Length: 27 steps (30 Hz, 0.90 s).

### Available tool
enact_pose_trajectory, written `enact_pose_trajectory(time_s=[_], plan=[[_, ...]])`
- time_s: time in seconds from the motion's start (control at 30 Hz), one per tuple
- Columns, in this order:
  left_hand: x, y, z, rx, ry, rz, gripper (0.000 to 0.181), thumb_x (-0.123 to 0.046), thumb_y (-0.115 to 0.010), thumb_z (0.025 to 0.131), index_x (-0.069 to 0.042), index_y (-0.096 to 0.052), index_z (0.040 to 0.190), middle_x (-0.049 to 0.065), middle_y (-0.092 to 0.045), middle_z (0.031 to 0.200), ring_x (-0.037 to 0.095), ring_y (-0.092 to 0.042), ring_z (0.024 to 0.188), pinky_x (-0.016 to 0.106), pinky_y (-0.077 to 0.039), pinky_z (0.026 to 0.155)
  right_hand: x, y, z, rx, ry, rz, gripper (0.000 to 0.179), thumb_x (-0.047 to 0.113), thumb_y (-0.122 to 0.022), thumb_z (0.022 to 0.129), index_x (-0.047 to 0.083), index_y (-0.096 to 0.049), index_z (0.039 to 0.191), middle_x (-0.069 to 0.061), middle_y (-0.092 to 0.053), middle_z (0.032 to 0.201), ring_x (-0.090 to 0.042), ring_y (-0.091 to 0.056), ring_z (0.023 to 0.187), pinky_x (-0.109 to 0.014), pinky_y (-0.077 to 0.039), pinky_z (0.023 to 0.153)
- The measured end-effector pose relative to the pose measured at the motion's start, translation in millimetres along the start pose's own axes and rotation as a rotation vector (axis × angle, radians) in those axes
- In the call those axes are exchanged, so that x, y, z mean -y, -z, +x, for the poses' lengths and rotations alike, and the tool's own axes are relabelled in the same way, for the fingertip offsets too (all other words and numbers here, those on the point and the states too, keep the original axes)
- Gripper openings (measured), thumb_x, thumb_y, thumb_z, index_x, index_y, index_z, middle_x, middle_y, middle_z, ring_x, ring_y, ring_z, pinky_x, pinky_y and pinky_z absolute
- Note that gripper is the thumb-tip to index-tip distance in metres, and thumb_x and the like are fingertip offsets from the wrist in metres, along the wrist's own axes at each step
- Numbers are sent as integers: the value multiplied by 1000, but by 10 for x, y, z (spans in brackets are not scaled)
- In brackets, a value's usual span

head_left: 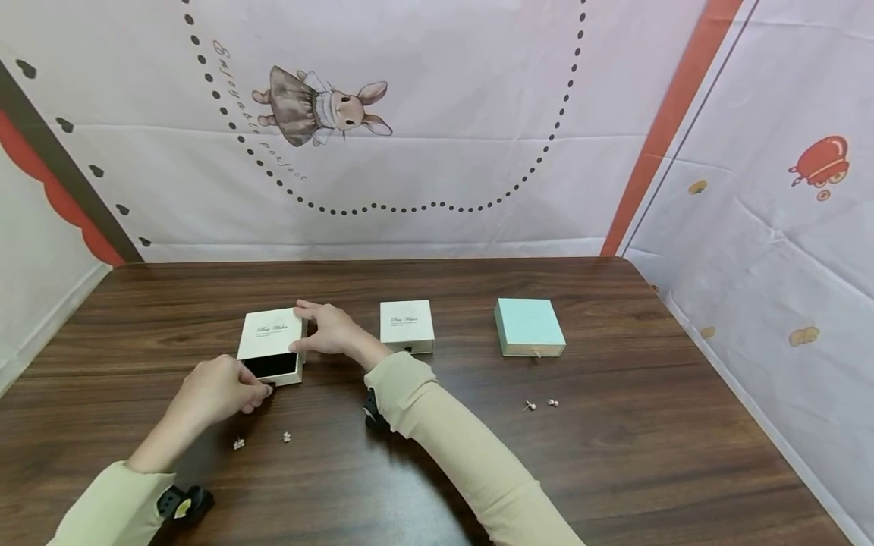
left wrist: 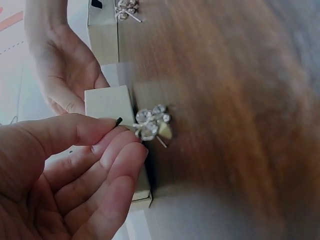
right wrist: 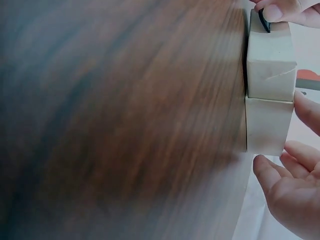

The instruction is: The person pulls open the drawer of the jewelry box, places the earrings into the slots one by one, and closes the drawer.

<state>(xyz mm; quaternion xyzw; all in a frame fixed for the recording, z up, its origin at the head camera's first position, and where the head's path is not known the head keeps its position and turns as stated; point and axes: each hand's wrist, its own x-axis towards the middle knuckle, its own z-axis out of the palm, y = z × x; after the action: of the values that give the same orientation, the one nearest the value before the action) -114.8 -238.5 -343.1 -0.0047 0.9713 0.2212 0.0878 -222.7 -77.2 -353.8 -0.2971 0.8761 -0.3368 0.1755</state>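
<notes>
The left hand [head_left: 221,389] pinches the black tab [left wrist: 118,121] of the partly open drawer [head_left: 276,366]. The right hand [head_left: 329,331] grips the white box [head_left: 271,331] at the left of the table [head_left: 649,455], probably bracing it against any pull.

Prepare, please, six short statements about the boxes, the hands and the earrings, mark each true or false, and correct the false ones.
1. In the head view, the light blue box stands right of the middle white box. True.
2. The left hand pinches the black tab of the left white box. True.
3. The right hand rests on the light blue box. False: it holds the left white box.
4. Every box is fully closed. False: the drawer of the left white box is partly out.
5. Earrings lie on the table. True.
6. All four earrings lie together. False: two lie toward the left, two toward the right.
</notes>
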Motion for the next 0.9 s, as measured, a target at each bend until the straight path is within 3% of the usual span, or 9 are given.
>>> enact_pose_trajectory(time_s=[0.27, 0.73, 0.9], plan=[[8, -12, -29, -17, -12, 1, 18, -21, -66, 79, -13, -70, 62, -6, -60, 53, 12, -47, 53, 30, -32, 52, -7, -11, -2, -21, -15, 73, 66, 23, -69, 81, 14, -39, 138, 9, -31, 146, -7, -39, 125, -20, -35, 96], [37, -14, -90, -44, -25, 11, 19, -23, -66, 78, -16, -69, 61, -7, -57, 51, 13, -43, 52, 30, -30, 51, -7, -18, -11, -32, -16, 3, 66, 27, -67, 82, 14, -37, 139, 7, -29, 147, -8, -41, 124, -21, -38, 94], [30, -19, -111, -26, -14, 9, 19, -22, -66, 77, -16, -68, 60, -7, -56, 50, 13, -43, 52, 29, -30, 51, 1, -19, -9, -31, -10, -35, 66, 29, -67, 82, 14, -37, 140, 6, -29, 147, -8, -43, 122, -20, -38, 93]])
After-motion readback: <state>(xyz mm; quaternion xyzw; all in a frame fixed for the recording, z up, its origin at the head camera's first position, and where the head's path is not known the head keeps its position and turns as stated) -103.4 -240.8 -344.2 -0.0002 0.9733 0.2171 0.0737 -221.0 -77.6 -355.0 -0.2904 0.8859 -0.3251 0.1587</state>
